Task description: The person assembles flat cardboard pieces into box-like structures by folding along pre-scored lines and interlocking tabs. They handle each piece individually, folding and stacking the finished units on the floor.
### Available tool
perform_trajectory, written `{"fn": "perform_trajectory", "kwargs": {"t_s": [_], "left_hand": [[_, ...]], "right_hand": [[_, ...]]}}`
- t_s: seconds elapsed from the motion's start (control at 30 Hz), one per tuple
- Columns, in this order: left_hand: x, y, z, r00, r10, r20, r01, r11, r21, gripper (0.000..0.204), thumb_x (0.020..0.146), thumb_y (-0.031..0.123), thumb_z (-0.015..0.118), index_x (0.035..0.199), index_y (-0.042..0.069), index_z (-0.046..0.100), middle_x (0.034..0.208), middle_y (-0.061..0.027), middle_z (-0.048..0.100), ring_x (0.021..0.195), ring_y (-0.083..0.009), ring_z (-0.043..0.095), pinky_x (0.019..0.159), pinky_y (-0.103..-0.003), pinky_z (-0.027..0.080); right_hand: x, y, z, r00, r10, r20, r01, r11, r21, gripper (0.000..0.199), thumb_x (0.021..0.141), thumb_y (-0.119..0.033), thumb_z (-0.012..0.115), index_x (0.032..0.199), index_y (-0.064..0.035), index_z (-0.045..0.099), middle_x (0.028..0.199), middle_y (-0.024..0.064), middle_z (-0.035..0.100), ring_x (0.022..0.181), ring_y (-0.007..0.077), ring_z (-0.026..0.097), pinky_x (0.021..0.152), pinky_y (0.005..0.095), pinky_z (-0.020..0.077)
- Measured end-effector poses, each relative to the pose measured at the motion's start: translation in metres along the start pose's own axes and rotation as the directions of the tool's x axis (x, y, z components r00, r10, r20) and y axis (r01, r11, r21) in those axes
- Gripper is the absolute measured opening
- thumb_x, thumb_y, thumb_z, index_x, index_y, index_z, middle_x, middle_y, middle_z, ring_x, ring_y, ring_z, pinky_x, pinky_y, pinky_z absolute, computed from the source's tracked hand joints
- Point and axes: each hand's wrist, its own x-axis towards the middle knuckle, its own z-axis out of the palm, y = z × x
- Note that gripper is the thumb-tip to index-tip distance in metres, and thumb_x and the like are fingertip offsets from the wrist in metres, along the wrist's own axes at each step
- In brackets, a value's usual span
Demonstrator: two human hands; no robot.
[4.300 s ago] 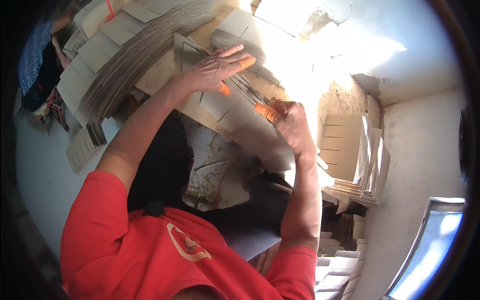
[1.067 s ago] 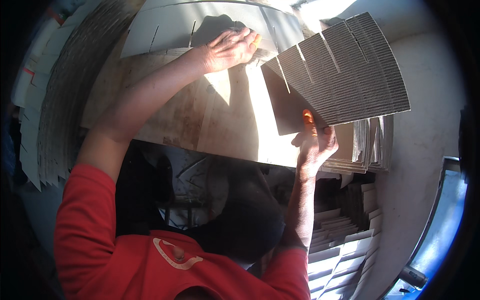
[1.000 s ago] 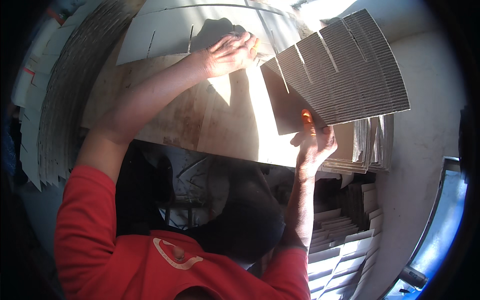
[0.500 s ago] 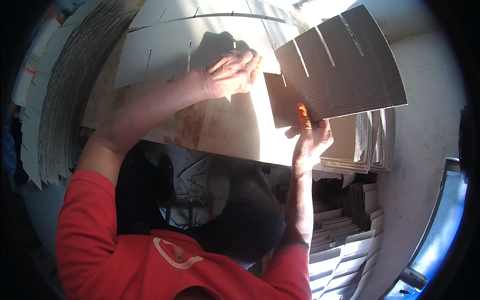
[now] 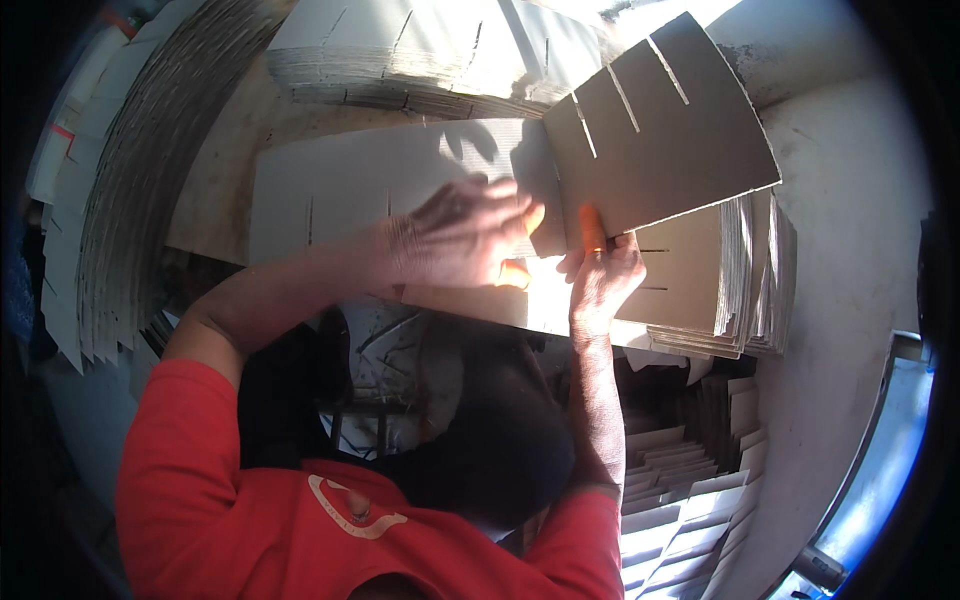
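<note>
The slotted cardboard sheet (image 5: 660, 130) is grey-brown and flat, with three narrow slits cut in from its upper edge — it is tilted, its lower left corner pinched in the right hand (image 5: 603, 272), whose fingers are closed on it and whose fingertips wear orange caps. The sheet hangs above a stack of like sheets (image 5: 720, 290) at the right of the worktop (image 5: 215, 190). The left hand (image 5: 460, 235) lies flat, fingers spread, pressing on a long pale cardboard sheet (image 5: 380, 190) that also has short slits and lies across the worktop. Behind it sits another pile of slotted sheets (image 5: 430, 50); at the left a tall bundle of sheets (image 5: 140, 170) stands on edge — no box or bin holds any of these.
</note>
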Motion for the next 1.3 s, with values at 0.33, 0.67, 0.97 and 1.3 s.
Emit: {"fn": "perform_trajectory", "kwargs": {"t_s": [0.33, 0.67, 0.97, 1.3], "left_hand": [[0.026, -0.181, 0.042, 0.896, -0.436, -0.086, 0.424, 0.781, 0.459, 0.04, 0.089, 0.025, 0.053, 0.117, -0.002, 0.05, 0.121, -0.0177, 0.05, 0.109, -0.0315, 0.047, 0.094, -0.04, 0.042], [0.044, -0.15, 0.015, 0.964, -0.259, 0.061, 0.242, 0.949, 0.204, 0.019, 0.082, 0.014, 0.054, 0.094, 0.0, 0.056, 0.093, -0.0135, 0.054, 0.092, -0.0277, 0.056, 0.082, -0.038, 0.048], [0.03, -0.091, 0.021, 0.985, 0.042, 0.169, -0.088, 0.957, 0.275, 0.028, 0.082, 0.006, 0.056, 0.107, -0.006, 0.054, 0.102, -0.0136, 0.052, 0.088, -0.025, 0.056, 0.071, -0.036, 0.052], [0.028, -0.067, 0.011, 0.979, -0.167, 0.116, 0.18, 0.978, -0.106, 0.015, 0.082, 0.001, 0.058, 0.094, 0.001, 0.049, 0.084, -0.0108, 0.046, 0.071, -0.0267, 0.056, 0.061, -0.038, 0.049]], "right_hand": [[-0.007, 0.009, 0.007, 0.999, 0.019, 0.039, -0.026, 0.985, 0.171, 0.027, 0.09, -0.019, 0.065, 0.103, 0.0043, 0.059, 0.067, 0.0066, 0.061, 0.044, 0.0092, 0.053, 0.042, 0.0226, 0.0407], [-0.008, 0.007, 0.001, 0.994, 0.105, 0.025, -0.107, 0.989, 0.104, 0.026, 0.09, -0.019, 0.066, 0.098, 0.0049, 0.06, 0.061, 0.0079, 0.06, 0.044, 0.0105, 0.054, 0.043, 0.0238, 0.0411], [-0.003, 0.003, 0.0, 0.987, 0.153, 0.049, -0.146, 0.982, -0.12, 0.028, 0.091, -0.025, 0.064, 0.091, 0.0032, 0.062, 0.054, 0.0076, 0.06, 0.045, 0.0106, 0.054, 0.046, 0.0253, 0.0422], [-0.002, -0.011, -0.014, 0.988, -0.157, 0.001, 0.153, 0.966, -0.208, 0.017, 0.086, 0.001, 0.058, 0.103, 0.0035, 0.057, 0.062, 0.0016, 0.06, 0.054, 0.0029, 0.048, 0.051, 0.0188, 0.0411]]}}
